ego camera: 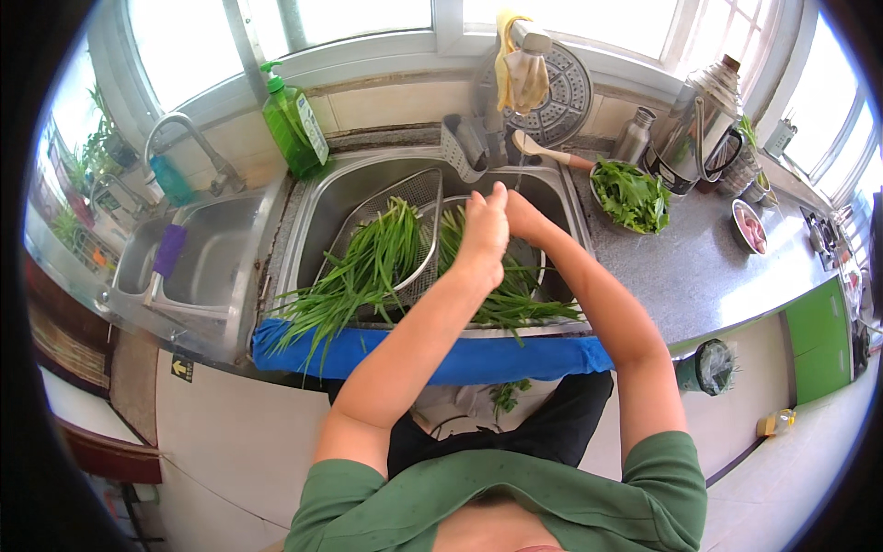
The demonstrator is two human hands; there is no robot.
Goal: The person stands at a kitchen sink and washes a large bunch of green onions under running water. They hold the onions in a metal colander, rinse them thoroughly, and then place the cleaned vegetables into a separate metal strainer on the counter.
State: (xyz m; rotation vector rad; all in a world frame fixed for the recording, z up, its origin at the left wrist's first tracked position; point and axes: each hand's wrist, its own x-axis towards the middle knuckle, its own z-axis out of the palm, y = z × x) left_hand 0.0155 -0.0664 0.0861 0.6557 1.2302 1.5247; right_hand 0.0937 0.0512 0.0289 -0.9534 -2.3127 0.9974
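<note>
My left hand and my right hand are close together above the sink. A thin stream of water falls just behind them. The left hand covers part of the right one, and whether anything is between them is hidden. Below and to the left, long green garlic chives lie in a perforated metal basket, their tips hanging over the sink's front edge. More chives lie in and across a round metal bowl under my hands.
Blue cloth covers the front edge. Green leaves fill a bowl at right, near a wooden spoon, a steel flask, a thermos and a meat bowl. A green soap bottle stands back left.
</note>
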